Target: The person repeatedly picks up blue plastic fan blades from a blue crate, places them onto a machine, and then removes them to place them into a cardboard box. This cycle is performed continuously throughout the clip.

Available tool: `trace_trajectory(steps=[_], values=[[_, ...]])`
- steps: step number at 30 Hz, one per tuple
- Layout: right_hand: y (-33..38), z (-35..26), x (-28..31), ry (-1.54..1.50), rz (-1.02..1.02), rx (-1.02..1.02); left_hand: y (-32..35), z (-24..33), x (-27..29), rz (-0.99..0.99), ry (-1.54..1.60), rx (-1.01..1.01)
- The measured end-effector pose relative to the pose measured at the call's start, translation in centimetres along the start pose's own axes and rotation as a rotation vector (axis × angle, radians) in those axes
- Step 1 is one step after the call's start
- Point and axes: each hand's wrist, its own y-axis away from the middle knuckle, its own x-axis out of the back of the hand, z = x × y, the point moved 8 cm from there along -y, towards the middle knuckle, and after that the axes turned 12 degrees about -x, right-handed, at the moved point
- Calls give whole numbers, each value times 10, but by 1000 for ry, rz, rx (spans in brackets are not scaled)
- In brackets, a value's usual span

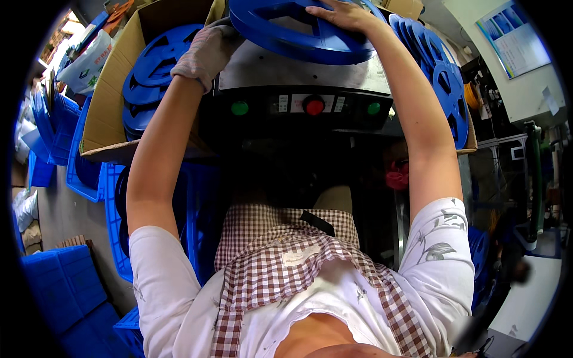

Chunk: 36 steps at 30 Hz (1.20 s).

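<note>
A large blue plastic reel [280,42] with cut-out openings is over the pale metal top [268,71] of a machine. My left hand [209,51], in a light knitted glove, is closed at the reel's left rim; its fingertips are partly hidden. My bare right hand [346,15] rests on the reel's upper right face, fingers stretched out beside an opening. The reel's far edge lies beyond the picture. Below it, the machine's black front panel carries a red button [314,105] between two green buttons, the left green button [240,108] nearer my gloved arm.
A cardboard box [107,113] holding blue reel discs [158,62] stands at the left. More blue discs [447,89] stack at the right. Blue crates [65,280] line the left floor. A white cabinet [528,298] stands low right, and a poster [513,39] hangs above.
</note>
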Motion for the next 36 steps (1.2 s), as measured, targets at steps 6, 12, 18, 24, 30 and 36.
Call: trace_trajectory(steps=[6,12,18,24,30,36], values=[[118,82,0,-292,573,120,96,66,23,294,-133,131],[153,175,-123,-541,305,-262,126,32,-27,73,-606,63],[163,171,-149,-484,502,-261,125,-12,-7,32,-719,122],[303,269,-130,-619,599,-595,145,33,7,124,-459,187],[482,495,-192,7,279,-1635,103,76,-12,50,-495,-29],[484,501,-226,-74,-82,-1791,50,113,-39,5,-265,-65]])
